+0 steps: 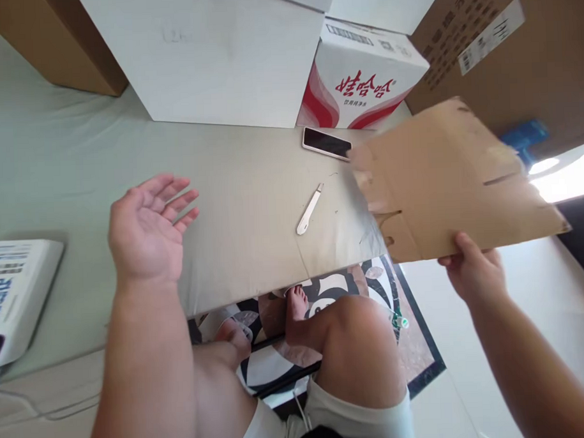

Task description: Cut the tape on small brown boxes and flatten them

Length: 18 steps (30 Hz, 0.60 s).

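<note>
My right hand [478, 270] pinches the lower edge of a flat piece of brown cardboard [444, 175], thumb on the face towards me. The cardboard is held up at the right, past the table's edge, and has slots and creases in it. My left hand [153, 227] hovers over the left part of the table, palm up with fingers spread, and holds nothing. Between the hands a white utility knife [309, 209] lies on the table cover [243, 201]. Behind it lies a phone [326, 143] with a dark screen, close to the cardboard's left corner.
White boxes [219, 62] and a red-and-white carton [364, 82] stand along the back. A large brown carton [521, 64] rises at the right, a brown box [70, 48] at the far left. A white package [21, 292] lies at left. My knees are below the table's front edge.
</note>
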### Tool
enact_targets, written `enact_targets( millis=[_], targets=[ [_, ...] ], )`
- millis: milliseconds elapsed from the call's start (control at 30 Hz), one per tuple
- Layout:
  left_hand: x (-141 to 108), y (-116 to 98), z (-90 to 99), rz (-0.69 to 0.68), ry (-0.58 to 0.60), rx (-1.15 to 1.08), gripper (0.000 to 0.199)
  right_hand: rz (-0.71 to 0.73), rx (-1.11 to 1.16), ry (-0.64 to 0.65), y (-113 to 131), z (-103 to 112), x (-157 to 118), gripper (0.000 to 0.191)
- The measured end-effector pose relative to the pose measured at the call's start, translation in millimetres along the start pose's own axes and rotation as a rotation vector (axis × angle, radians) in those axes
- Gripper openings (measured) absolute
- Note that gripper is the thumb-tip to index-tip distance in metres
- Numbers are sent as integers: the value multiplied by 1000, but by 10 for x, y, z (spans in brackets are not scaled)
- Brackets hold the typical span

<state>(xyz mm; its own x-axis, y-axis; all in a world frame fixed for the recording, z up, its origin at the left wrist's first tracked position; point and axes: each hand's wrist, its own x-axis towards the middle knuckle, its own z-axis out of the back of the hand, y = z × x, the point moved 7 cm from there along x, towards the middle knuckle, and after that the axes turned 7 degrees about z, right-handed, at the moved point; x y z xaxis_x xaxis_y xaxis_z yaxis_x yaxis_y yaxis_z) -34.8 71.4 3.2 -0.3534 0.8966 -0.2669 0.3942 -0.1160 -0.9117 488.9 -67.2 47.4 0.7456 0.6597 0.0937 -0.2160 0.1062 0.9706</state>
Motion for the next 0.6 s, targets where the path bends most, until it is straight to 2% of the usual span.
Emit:
enact_targets(
  millis=[67,100,167,233,300,367,433,467,600],
  targets=[
    [16,17,-14,-29,12,19,48,24,-137,-92,35,179,269,15],
    [27,29,-22,-48,18,39,46,33,-181,-121,64,193,412,19],
    [52,57,-46,-93,34,106,40,60,-217,-170,159,91,744,23],
    [77,88,-86,-136,61,189,33,78,-227,-201,286,-149,1141,17],
    [98,118,-125,-160,86,252,28,28,-197,-147,359,-501,1559,5],
    [107,123,-149,-181,96,279,25,-71,-171,-30,345,-877,1889,30],
    [109,110,-160,-195,99,291,24,-149,-172,44,266,-1150,2050,40],
    [110,100,-160,-198,98,297,23,-177,-178,71,204,-1245,2067,37],
    [130,58,-131,-208,75,313,20,-249,-194,186,-83,-1450,1857,18]
  ],
)
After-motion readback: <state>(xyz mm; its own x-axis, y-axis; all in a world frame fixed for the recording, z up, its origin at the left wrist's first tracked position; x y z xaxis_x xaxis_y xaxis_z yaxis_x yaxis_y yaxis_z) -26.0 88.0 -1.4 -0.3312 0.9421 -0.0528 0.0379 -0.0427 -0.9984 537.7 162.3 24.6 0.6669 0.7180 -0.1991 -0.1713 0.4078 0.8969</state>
